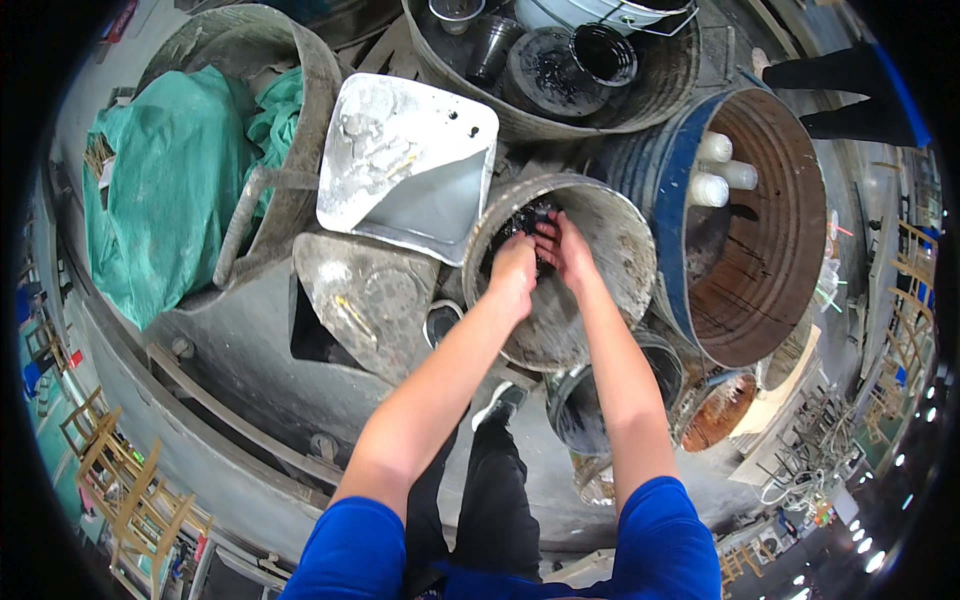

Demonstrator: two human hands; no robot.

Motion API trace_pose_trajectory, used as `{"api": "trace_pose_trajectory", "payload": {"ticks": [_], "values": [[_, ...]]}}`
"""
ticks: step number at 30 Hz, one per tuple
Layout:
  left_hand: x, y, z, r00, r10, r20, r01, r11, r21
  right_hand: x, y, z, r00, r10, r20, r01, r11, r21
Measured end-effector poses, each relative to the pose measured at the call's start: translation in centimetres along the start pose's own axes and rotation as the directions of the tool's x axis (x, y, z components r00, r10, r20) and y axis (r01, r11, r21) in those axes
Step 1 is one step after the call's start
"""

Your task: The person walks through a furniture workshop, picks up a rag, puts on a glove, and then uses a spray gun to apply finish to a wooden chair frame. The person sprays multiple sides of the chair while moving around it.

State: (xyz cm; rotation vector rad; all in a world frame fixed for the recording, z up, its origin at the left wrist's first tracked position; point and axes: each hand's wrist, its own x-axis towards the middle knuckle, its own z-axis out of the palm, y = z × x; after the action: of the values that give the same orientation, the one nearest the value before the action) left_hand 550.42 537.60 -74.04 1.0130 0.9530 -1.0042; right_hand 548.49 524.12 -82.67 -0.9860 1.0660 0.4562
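Both my hands reach down into a grey, grimy round bucket (610,240) in the middle. Inside it, at the far left, is a black, wet-looking mass (520,218), too dark to name. My left hand (514,272) is closed beside that mass, its fingertips hidden. My right hand (566,248) is close against the left, with its fingers curled inward at the black material. What the two hands grip, if anything, cannot be made out. A white square tray or lid (410,165), smeared with grey, lies just left of the bucket.
A large bin with green sheeting (165,190) stands at left. To the right is a blue drum (672,215) holding white bottles (712,190). Behind, a wide tub (460,105) holds black-stained cups and a white pail (575,15). Another person's dark-clad legs (850,95) show at far right.
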Motion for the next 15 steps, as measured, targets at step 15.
{"api": "trace_pose_trajectory", "payload": {"ticks": [15], "values": [[2.2, -0.9, -1.1, 0.988, 0.104, -0.116, -0.131, 0.958, -0.257, 4.0, 5.2, 3.6, 0.952, 0.242, 0.190, -0.293, 0.900, 0.322]]}}
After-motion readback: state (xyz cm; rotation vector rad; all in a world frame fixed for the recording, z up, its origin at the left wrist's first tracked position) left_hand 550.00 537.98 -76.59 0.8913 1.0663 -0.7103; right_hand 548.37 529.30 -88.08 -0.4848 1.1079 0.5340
